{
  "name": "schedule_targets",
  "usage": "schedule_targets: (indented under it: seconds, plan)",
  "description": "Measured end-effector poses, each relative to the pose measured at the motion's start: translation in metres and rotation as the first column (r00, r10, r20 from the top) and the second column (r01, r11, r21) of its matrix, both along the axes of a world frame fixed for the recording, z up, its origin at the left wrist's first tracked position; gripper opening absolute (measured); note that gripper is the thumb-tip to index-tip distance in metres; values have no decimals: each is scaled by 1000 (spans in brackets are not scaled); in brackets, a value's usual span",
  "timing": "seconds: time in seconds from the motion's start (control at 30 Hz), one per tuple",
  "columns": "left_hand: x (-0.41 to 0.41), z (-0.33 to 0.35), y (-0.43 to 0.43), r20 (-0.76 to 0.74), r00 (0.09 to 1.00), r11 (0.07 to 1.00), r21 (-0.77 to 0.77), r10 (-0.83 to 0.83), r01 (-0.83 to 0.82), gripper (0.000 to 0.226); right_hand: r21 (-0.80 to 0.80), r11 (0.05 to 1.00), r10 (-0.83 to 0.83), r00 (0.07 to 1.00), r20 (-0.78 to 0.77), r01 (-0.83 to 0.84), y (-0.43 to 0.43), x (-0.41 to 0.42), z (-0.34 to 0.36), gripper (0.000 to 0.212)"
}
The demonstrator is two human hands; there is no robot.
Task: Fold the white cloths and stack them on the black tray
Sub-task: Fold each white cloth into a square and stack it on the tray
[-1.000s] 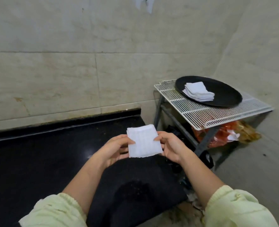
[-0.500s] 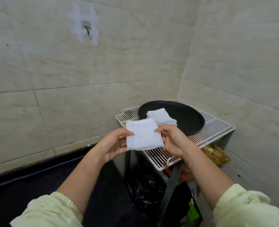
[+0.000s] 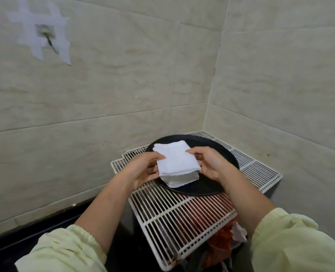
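Cloth [image 3: 177, 160], a folded white square, held above stack [image 3: 179, 180] on tray [image 3: 208, 183].

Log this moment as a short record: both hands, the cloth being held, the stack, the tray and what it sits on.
left hand: pinches the folded cloth's left edge
right hand: pinches its right edge
folded cloth: white, held flat over the stack; contact unclear
stack: folded white cloths on the tray, mostly hidden beneath the held one
tray: black, round, on the rack
rack: white wire, in the wall corner
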State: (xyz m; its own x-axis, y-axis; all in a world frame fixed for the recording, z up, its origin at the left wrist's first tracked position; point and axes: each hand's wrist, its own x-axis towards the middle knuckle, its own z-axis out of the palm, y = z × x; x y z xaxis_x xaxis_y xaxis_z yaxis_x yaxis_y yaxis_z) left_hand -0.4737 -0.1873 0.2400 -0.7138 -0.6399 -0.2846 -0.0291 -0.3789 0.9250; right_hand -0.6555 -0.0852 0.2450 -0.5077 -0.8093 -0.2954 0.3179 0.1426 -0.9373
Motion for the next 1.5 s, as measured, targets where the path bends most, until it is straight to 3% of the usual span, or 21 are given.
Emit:
schedule_targets:
  seconds: [0.13, 0.37, 0.77, 1.03, 1.2, 1.33, 1.5]
  plan:
    - [-26, -1, -8, 49, 997, 998, -13, 61, -61, 13, 50, 998, 25, 999, -23, -24, -18, -32, -4, 12]
    - [-48, -17, -11, 89, 983, 987, 3, 159, -160, 9, 131, 984, 128, 989, -80, -117, -41, -61, -20, 32]
    - [-52, -31, -6, 208, 943, 964, -103, 260, -243, 6, 241, 941, 290, 931, -222, -236, -45, -69, -38, 25]
    - [-50, -38, -5, 239, 917, 945, -156, 318, -287, 35, 315, 924, 337, 851, -404, -216, -41, -69, -38, 24]
    - [-50, -38, -1, 256, 892, 921, -223, 373, -321, 40, 334, 929, 337, 742, -579, -162, -38, -68, -37, 18]
    - [-47, -36, 0, 252, 859, 877, -317, 445, -361, 30, 168, 983, 179, 618, -766, -75, -40, -62, -27, 23]
    - [-25, -34, 5, 185, 751, 683, -589, 634, -432, 17, 93, 980, 155, 391, -907, -175, -48, -28, -21, 22]
